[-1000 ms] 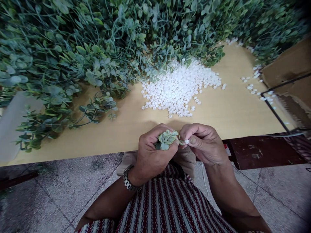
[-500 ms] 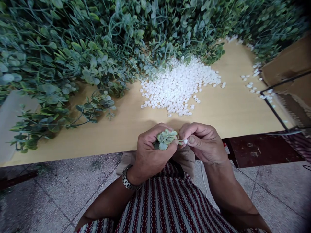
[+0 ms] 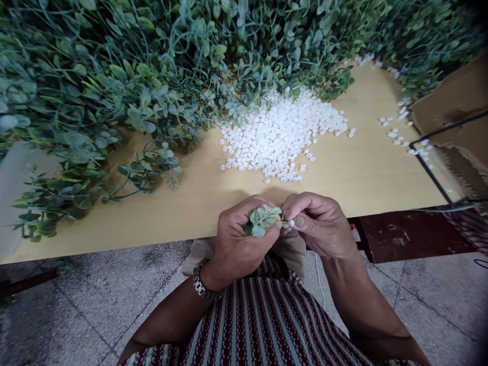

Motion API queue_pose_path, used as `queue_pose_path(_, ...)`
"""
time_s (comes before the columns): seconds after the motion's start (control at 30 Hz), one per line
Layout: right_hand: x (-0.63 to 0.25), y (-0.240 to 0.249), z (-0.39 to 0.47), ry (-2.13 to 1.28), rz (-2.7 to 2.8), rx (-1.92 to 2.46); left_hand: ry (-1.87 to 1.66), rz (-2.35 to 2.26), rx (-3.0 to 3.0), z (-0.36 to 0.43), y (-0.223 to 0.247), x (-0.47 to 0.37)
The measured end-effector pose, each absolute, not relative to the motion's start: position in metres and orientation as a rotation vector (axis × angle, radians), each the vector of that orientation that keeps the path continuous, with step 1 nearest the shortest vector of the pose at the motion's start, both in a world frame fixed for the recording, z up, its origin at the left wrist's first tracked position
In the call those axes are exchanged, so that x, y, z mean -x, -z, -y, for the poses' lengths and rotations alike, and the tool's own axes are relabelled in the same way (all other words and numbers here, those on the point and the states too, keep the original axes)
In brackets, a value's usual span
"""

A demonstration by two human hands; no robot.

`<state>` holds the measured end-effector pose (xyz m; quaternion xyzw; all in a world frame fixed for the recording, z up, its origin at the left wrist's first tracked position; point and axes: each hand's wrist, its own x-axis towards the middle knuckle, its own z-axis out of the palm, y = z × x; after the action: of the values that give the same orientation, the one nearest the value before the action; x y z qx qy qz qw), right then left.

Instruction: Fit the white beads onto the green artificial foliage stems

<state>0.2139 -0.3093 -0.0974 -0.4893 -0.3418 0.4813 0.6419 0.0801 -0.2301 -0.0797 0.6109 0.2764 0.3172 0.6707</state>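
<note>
My left hand [image 3: 242,244] is closed around a small sprig of artificial leaves [image 3: 264,219], whose pale green leaves stick out above the thumb. A thin stem runs from it toward my right hand [image 3: 322,223]. There, thumb and forefinger pinch a small white bead-like piece [image 3: 291,223] at the stem's end. Whether the stem passes through the piece is too small to tell. Both hands are close together at the table's near edge. Beyond them lies a heap of the same white pieces [image 3: 278,137].
A thick mass of artificial greenery [image 3: 171,61] covers the back and left of the wooden table [image 3: 198,198]. Stray white pieces lie at the right, near a black metal frame [image 3: 430,173] and a torn cardboard box [image 3: 453,101]. A pale panel [image 3: 23,178] stands at the left.
My left hand with the sprig has shifted slightly right, closer to my right hand. The pinch on the white piece stays nearly the same.
</note>
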Motion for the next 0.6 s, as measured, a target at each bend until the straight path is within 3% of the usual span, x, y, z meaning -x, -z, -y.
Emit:
queue_pose_path(0.33,-0.199,0.097,0.308,-0.855,0.760,1.165,-0.802,-0.646,-1.452,0.231,0.082,-0.083)
queue_pose_path(0.6,-0.200,0.097,0.308,-0.853,0.807,1.181,-0.801,-0.648,-1.479,0.232,0.082,-0.082)
